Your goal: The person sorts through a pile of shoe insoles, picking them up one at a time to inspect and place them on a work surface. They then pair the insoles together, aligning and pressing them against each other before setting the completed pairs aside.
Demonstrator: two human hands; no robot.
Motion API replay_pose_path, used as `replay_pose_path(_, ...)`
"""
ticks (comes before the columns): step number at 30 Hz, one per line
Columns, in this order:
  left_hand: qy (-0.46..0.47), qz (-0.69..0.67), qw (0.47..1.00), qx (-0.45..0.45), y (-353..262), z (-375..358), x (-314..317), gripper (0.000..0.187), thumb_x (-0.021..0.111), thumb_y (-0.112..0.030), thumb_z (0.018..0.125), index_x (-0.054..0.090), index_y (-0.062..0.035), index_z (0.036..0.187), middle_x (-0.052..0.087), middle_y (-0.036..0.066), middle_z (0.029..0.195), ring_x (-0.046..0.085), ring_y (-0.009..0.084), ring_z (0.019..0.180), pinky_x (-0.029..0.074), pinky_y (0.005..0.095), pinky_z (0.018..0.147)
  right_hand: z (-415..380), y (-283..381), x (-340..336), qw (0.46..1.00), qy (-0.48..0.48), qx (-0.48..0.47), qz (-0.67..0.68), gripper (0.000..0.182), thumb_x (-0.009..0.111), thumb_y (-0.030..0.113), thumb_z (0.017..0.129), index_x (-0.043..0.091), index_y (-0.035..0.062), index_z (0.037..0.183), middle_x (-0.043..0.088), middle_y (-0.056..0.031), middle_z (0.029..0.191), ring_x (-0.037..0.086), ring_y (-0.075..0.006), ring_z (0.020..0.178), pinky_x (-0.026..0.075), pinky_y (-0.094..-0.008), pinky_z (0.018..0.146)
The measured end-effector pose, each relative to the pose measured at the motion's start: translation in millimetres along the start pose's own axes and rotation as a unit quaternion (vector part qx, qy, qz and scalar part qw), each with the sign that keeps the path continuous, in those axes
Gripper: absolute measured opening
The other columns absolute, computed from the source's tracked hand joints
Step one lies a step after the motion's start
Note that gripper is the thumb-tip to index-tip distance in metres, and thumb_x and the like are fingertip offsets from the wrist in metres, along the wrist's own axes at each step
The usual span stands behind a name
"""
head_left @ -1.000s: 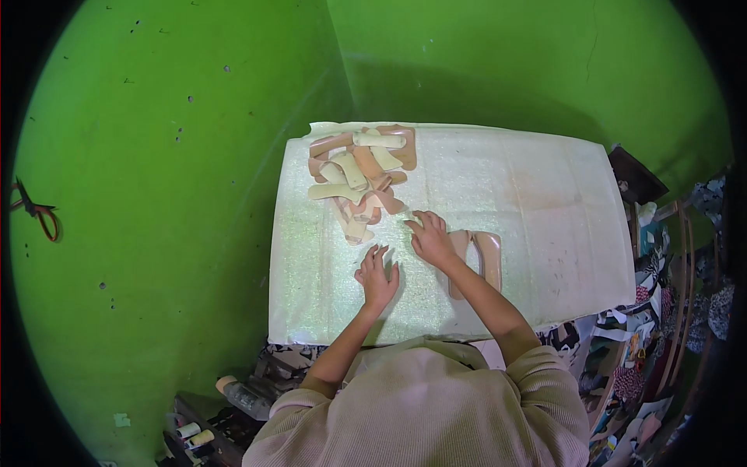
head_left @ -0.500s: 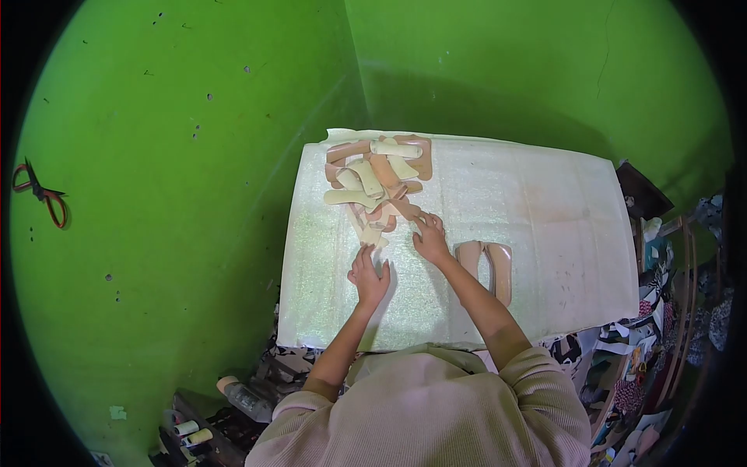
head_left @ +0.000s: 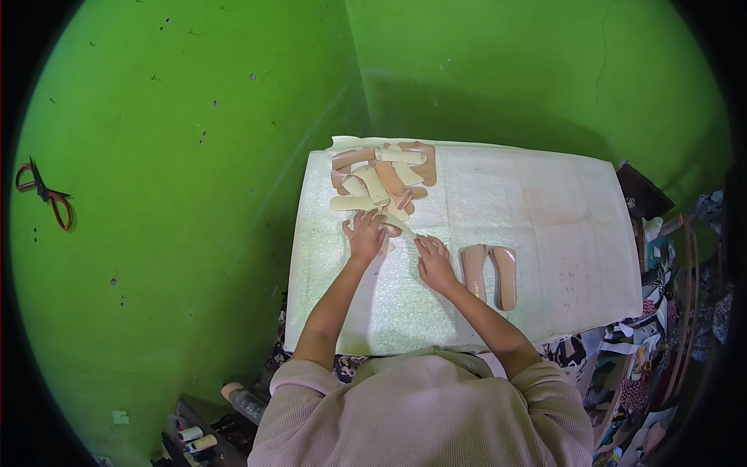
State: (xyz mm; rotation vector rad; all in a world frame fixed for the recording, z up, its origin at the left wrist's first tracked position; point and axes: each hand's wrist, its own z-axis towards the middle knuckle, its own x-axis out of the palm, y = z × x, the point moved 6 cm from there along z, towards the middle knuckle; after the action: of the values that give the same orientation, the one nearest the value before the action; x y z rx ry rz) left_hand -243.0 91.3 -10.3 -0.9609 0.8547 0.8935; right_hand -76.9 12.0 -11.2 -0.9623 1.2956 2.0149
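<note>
Between green walls (head_left: 210,179), a table covered with a pale sheet (head_left: 560,202) bore a loose pile of tan and cream insole pieces (head_left: 375,187) toward its far left. The pieces overlapped at many angles, so a tug on one underneath could well have dragged others along or sent the upper ones sliding. Well apart from the pile, to the right, a pair of tan insoles (head_left: 505,278) lay side by side near the right forearm; a careless sweep of that arm might have knocked them askew. The hands were apart: the left hand (head_left: 364,236) bent over the pile's near edge, its grip impossible to tell, while the right hand (head_left: 436,265) had its fingertips at the end of a narrow cream strip (head_left: 403,226). That strip lay between both hands, beside the pile; opposing pulls could have creased it, and a weak fingertip hold might have let it slip.
</note>
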Motion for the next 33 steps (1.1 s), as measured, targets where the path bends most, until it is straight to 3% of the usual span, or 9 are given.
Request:
replay_pose_path(10, -0.01, -0.04, 0.996, 0.074, -20.2, 11.0, 0.7, 0.006, 0.065, -0.022, 0.073, 0.066, -0.0172, 0.077, 0.064, -0.003, 0.079, 0.055, 0.0167, 0.091, 0.024, 0.0534, 0.087, -25.0, 6.3, -25.1, 0.999, -0.028, 0.005, 0.03, 0.05, 0.052, 0.003, 0.075, 0.043, 0.0027, 0.124, 0.038, -0.0151, 0.128, 0.033, -0.0345, 0.119, 0.028, -0.0444, 0.098)
replay_pose_path(13, -0.006, -0.11, 0.993, 0.048, -31.1, 7.8, -7.5, 0.01, 0.066, -0.023, 0.075, 0.068, -0.0146, 0.08, 0.065, 0.001, 0.076, 0.059, 0.0188, 0.081, 0.02, 0.0491, 0.089, -30.4, 3.1, -51.8, 0.993, -0.092, 0.037, 0.058, 0.047, 0.052, 0.004, 0.077, 0.044, 0.0037, 0.123, 0.037, -0.0174, 0.127, 0.032, -0.0355, 0.118, 0.028, -0.0441, 0.098)
replay_pose_path(16, 0.075, -0.193, 0.977, -0.058, -43.0, 2.5, -12.4, 0.015, 0.066, -0.025, 0.078, 0.069, -0.0113, 0.081, 0.066, 0.003, 0.074, 0.061, 0.0141, 0.072, 0.031, 0.0422, 0.087, -39.7, 2.3, -79.6, 0.98, -0.165, 0.087, 0.067, 0.041, 0.054, 0.003, 0.077, 0.048, 0.0043, 0.117, 0.041, -0.0172, 0.123, 0.037, -0.0328, 0.115, 0.029, -0.0403, 0.097)
replay_pose_path(19, 0.116, -0.405, 0.898, -0.123, -58.1, -9.0, 0.4, 0.02, 0.066, -0.023, 0.08, 0.066, -0.0033, 0.081, 0.066, 0.005, 0.078, 0.059, 0.0113, 0.067, 0.043, 0.0308, 0.075, -54.7, -19.2, -86.1, 0.957, -0.21, 0.163, 0.118, 0.036, 0.058, 0.007, 0.077, 0.051, 0.0055, 0.112, 0.048, -0.0143, 0.116, 0.042, -0.0297, 0.112, 0.026, -0.0442, 0.098)
replay_pose_path(20, 0.137, -0.455, 0.872, -0.114, -61.4, -14.6, 18.7, 0.021, 0.066, -0.019, 0.081, 0.065, 0.0013, 0.086, 0.065, 0.005, 0.079, 0.058, 0.0072, 0.073, 0.046, 0.0211, 0.064, -60.4, -29.3, -86.6, 0.946, -0.231, 0.187, 0.128, 0.028, 0.061, 0.012, 0.078, 0.055, 0.0046, 0.104, 0.057, -0.0101, 0.103, 0.051, -0.0226, 0.102, 0.034, -0.0379, 0.092)
replay_pose_path(23, 0.204, -0.622, 0.74, -0.156, -92.5, -36.0, 36.5, 0.019, 0.064, -0.014, 0.082, 0.063, 0.0027, 0.091, 0.065, 0.006, 0.081, 0.059, 0.0079, 0.073, 0.046, 0.0208, 0.067, -75.5, -43.5, -91.4, 0.894, -0.257, 0.248, 0.269, 0.022, 0.062, 0.014, 0.08, 0.059, 0.0028, 0.098, 0.06, -0.0088, 0.094, 0.056, -0.0173, 0.089, 0.041, -0.0288, 0.081)
replay_pose_path(24, 0.22, -0.63, 0.727, -0.161, -104.5, -42.0, 35.5, 0.02, 0.063, -0.011, 0.083, 0.061, 0.0044, 0.095, 0.065, 0.007, 0.083, 0.059, 0.0079, 0.074, 0.046, 0.0193, 0.067, -78.5, -45.4, -94.3, 0.894, -0.273, 0.243, 0.26, 0.019, 0.063, 0.016, 0.081, 0.061, 0.0023, 0.095, 0.062, -0.0067, 0.086, 0.056, -0.0119, 0.08, 0.043, -0.0232, 0.071)
replay_pose_path(27, 0.263, -0.646, 0.695, -0.176, -137.6, -59.0, 40.2, 0.018, 0.062, -0.009, 0.083, 0.061, 0.0029, 0.096, 0.065, 0.006, 0.088, 0.059, 0.0073, 0.078, 0.046, 0.0198, 0.072, -94.3, -59.8, -96.8, 0.875, -0.196, 0.333, 0.293, 0.02, 0.063, 0.013, 0.081, 0.061, 0.0019, 0.096, 0.062, -0.0044, 0.086, 0.055, -0.01, 0.079, 0.044, -0.0241, 0.071)
replay_pose_path(33, 0.301, -0.662, 0.671, -0.145, -190.8, -85.2, 61.9, 0.017, 0.062, -0.01, 0.083, 0.061, 0.0034, 0.094, 0.065, 0.006, 0.084, 0.059, 0.0072, 0.073, 0.046, 0.0194, 0.066, -134.3, -97.3, -91.7, 0.83, -0.218, 0.317, 0.403, 0.015, 0.062, 0.014, 0.084, 0.061, 0.0004, 0.09, 0.059, 0.0001, 0.078, 0.052, -0.0041, 0.069, 0.041, -0.0174, 0.062)
